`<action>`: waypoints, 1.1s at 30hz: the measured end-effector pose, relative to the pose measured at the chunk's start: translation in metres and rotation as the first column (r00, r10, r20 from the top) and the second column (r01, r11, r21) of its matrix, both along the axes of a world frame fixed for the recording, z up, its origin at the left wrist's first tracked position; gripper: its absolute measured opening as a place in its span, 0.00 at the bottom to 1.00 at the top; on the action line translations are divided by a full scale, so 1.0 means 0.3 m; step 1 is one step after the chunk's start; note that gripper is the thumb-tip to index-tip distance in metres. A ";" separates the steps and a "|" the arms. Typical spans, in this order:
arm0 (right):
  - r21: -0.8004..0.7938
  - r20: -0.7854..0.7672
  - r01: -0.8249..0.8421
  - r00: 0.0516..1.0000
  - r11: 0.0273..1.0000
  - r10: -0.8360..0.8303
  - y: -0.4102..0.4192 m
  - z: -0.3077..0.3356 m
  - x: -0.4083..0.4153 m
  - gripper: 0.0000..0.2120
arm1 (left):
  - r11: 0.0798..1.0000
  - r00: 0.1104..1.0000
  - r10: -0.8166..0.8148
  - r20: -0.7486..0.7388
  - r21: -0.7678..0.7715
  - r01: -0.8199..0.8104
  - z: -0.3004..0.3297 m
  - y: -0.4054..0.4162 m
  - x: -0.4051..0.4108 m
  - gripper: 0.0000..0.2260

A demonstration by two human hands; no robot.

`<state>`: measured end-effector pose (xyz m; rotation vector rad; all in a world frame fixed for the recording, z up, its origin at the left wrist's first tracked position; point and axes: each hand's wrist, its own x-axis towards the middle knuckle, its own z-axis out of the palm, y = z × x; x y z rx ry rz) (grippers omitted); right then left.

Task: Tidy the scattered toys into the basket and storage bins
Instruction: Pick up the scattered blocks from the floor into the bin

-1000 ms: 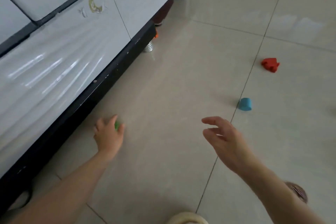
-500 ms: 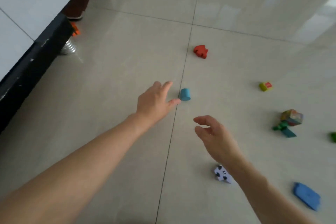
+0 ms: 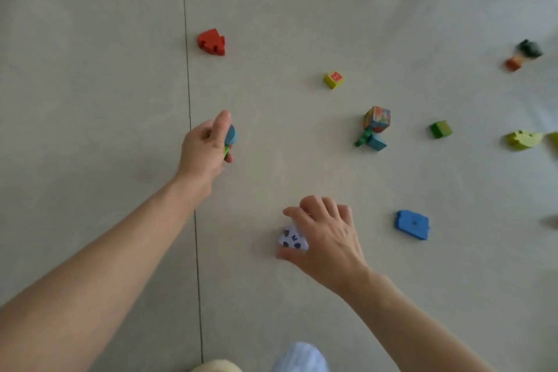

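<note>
My left hand [image 3: 205, 149] is closed around a blue round block [image 3: 232, 134] and a small green piece [image 3: 226, 150], just right of a floor tile seam. My right hand [image 3: 324, 238] reaches down over a white block with dark spots and a letter M [image 3: 292, 239]; thumb and fingers bracket it on the floor, and I cannot tell whether it is lifted. No basket or storage bin is clearly in view.
Toys lie scattered on the pale tiled floor: a red shaped block [image 3: 212, 42], a yellow cube [image 3: 334, 80], a multicoloured cube [image 3: 377, 119] over a teal wedge [image 3: 375, 142], a green cube [image 3: 440, 129], a flat blue piece [image 3: 412, 225], a yellow-green figure [image 3: 524, 139], a blurred toy [image 3: 524, 54].
The view swung right, away from the white cabinet. My left hand reached the blue round block and closed on it. My right hand dropped onto the white spotted block.
</note>
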<state>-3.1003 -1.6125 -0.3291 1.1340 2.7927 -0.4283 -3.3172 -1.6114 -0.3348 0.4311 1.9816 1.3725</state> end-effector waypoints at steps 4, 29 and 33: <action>0.074 -0.009 0.003 1.000 0.997 -0.003 -0.046 -0.054 -0.005 0.26 | 0.993 0.953 0.115 0.279 -0.014 -0.115 0.036 -0.079 0.101 0.20; -0.333 -0.009 0.176 0.982 0.926 -0.189 0.129 0.013 0.122 0.12 | 0.998 0.868 0.070 0.492 -0.036 -0.060 0.183 -0.157 0.351 0.18; -0.699 0.005 0.360 0.867 0.618 -0.499 0.216 0.083 0.218 0.07 | 0.999 0.861 0.039 0.506 -0.031 -0.027 0.215 -0.113 0.396 0.19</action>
